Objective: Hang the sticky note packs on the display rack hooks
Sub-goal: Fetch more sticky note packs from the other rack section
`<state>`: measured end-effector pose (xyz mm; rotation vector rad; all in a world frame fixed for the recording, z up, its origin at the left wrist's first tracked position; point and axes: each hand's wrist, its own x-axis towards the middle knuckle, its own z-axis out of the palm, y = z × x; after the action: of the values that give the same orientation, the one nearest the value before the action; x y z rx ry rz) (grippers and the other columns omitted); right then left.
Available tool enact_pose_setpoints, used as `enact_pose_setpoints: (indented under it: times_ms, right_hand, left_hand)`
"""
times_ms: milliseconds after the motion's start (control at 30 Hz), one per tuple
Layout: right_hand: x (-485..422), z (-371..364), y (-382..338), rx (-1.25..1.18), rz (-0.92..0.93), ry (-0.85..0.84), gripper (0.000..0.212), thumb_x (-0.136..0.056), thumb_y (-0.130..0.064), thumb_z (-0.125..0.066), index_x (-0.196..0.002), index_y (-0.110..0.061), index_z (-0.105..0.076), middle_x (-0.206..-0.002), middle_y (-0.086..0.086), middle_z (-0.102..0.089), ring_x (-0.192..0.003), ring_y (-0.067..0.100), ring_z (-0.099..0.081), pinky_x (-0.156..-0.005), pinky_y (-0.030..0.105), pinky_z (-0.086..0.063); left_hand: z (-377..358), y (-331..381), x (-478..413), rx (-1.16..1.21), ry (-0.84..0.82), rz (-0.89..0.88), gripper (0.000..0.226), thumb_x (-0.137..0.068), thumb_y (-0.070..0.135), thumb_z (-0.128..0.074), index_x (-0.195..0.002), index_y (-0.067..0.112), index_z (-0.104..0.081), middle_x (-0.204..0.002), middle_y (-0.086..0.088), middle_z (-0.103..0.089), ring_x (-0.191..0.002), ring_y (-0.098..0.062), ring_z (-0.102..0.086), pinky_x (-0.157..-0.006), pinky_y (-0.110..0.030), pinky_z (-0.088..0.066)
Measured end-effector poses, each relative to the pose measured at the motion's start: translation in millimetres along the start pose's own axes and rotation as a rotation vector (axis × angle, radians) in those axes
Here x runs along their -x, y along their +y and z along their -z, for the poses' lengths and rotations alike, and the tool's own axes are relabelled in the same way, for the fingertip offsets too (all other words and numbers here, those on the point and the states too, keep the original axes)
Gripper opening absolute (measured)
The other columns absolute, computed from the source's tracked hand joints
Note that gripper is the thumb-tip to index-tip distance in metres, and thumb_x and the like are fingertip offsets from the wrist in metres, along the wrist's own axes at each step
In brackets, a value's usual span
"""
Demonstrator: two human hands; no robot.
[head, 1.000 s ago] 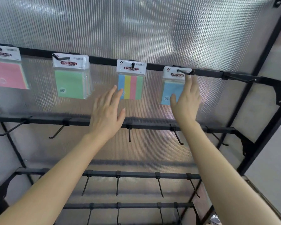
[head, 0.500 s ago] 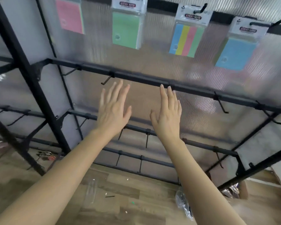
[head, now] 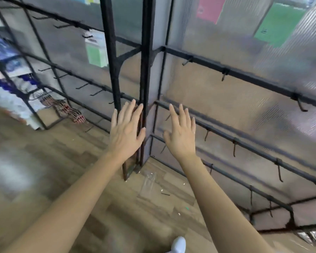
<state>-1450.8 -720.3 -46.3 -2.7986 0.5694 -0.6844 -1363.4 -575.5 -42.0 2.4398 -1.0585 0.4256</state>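
Both my hands are held out in front of me with straight, spread fingers and hold nothing. My left hand (head: 126, 128) is in front of the black upright post (head: 146, 70) of the display rack. My right hand (head: 181, 134) is beside it, before the rack's lower hook rails (head: 244, 143). At the top right hang a pink sticky note pack (head: 210, 10) and a green sticky note pack (head: 279, 24), both cut off by the frame edge. Another green pack (head: 96, 50) hangs on a neighbouring rack to the left.
Several bare black hooks (head: 279, 172) jut from the rails at right. A wooden floor (head: 44, 170) lies below, with a clear plastic wrapper (head: 149, 183) and small scraps. Blurred packaged goods (head: 5, 73) hang at far left. A white shoe tip (head: 178, 243) shows at the bottom.
The view has swung left and down; the hung packs slid to the top right. My right hand left the blue pack and both hands dropped, staying empty.
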Motion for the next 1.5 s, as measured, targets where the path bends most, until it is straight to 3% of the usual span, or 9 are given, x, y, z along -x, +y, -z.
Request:
enact_pose_setpoints:
  times_ms: [333, 667, 800, 1067, 1500]
  right_hand:
    - [-6.1, -72.2, -139.1, -0.096, 0.144, -0.104, 0.067, -0.089, -0.023, -0.052, -0.148, -0.019, -0.019, -0.153, 0.015, -0.018, -0.143, 0.033, -0.010, -0.114, 0.047, -0.004]
    - [-97.9, -121.4, -217.1, -0.168, 0.211, -0.059, 0.065, -0.089, -0.023, -0.053, -0.147, -0.017, -0.023, -0.153, 0.016, -0.020, -0.142, 0.034, -0.012, -0.114, 0.046, -0.008]
    - [-154.4, -133.3, -240.3, -0.178, 0.163, -0.045, 0.065, -0.092, -0.026, -0.049, -0.148, -0.021, -0.017, -0.155, 0.013, -0.013, -0.143, 0.031, -0.005, -0.115, 0.042, -0.003]
    - [-260.4, -135.0, -271.8, -0.166, 0.109, 0.085, 0.068, -0.089, -0.021, -0.054, -0.147, -0.017, -0.020, -0.153, 0.017, -0.016, -0.143, 0.032, -0.009, -0.115, 0.045, -0.006]
    - [-376.4, -97.0, -293.3, 0.012, -0.077, 0.444, 0.065, -0.087, -0.018, -0.055, -0.145, -0.012, -0.027, -0.151, 0.021, -0.020, -0.139, 0.038, -0.020, -0.109, 0.053, -0.026]
  left_hand:
    - [49.7, -130.2, 52.7, -0.093, -0.016, 0.164, 0.063, -0.090, 0.025, -0.054, -0.145, 0.012, -0.027, -0.153, -0.011, -0.021, -0.141, -0.027, -0.016, -0.113, -0.045, -0.005]
    - [61.1, -230.1, 0.0, -0.118, -0.002, 0.240, 0.064, -0.090, 0.027, -0.053, -0.145, 0.014, -0.025, -0.153, -0.010, -0.019, -0.142, -0.027, -0.015, -0.113, -0.047, -0.010]
    - [73.1, -271.1, -50.5, -0.124, 0.019, 0.205, 0.063, -0.087, 0.025, -0.057, -0.143, 0.011, -0.031, -0.151, -0.013, -0.026, -0.139, -0.030, -0.023, -0.112, -0.050, -0.017]
    - [99.8, -333.5, -150.5, -0.085, 0.108, 0.112, 0.063, -0.094, 0.031, -0.045, -0.148, 0.018, -0.015, -0.156, -0.005, -0.007, -0.143, -0.021, -0.004, -0.112, -0.035, 0.003]
    - [138.2, -395.7, -319.9, 0.050, 0.180, -0.131, 0.059, -0.094, 0.025, -0.048, -0.146, 0.013, -0.022, -0.155, -0.007, -0.015, -0.142, -0.024, -0.010, -0.114, -0.043, -0.006]
